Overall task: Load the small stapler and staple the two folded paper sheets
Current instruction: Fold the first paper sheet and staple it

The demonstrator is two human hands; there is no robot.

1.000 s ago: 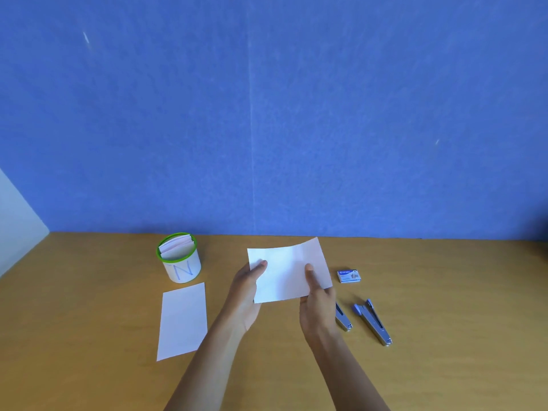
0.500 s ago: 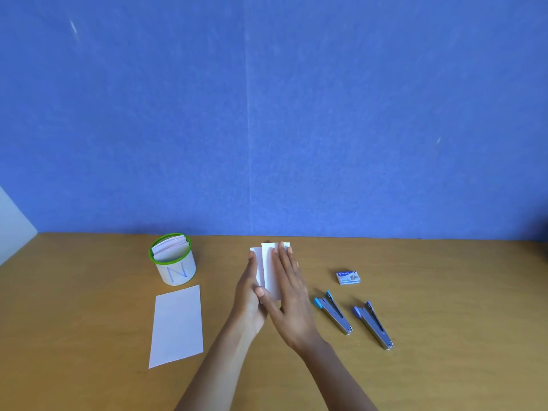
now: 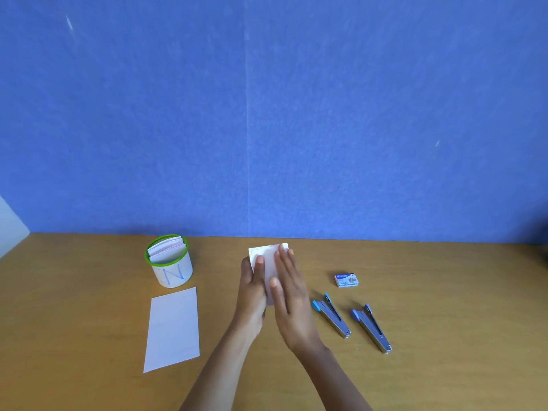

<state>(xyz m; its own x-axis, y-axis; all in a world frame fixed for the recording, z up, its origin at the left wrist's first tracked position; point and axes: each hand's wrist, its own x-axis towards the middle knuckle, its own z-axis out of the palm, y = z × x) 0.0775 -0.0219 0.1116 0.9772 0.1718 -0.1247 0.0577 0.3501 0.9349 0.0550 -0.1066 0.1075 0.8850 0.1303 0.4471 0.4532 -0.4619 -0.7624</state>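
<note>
A white folded paper sheet [image 3: 267,256] lies on the wooden table at centre. My left hand [image 3: 252,295] grips its left edge, thumb on top. My right hand [image 3: 292,301] lies flat on the sheet with fingers stretched out, covering most of it. A second white sheet [image 3: 173,329] lies unfolded on the table to the left, untouched. Two small blue-and-metal staplers lie to the right of my hands: one nearer [image 3: 331,315], one further right [image 3: 372,327]. A small blue-and-white staple box [image 3: 346,280] sits behind them.
A white cup with a green rim and a blue letter N [image 3: 172,274] holds several folded papers at the back left. A blue wall rises right behind the table [image 3: 444,292]. A white surface shows at the far left edge.
The sheet I held open in the air with both hands has been folded in half and brought down to the table. My right hand went from pinching its edge to lying flat on it.
</note>
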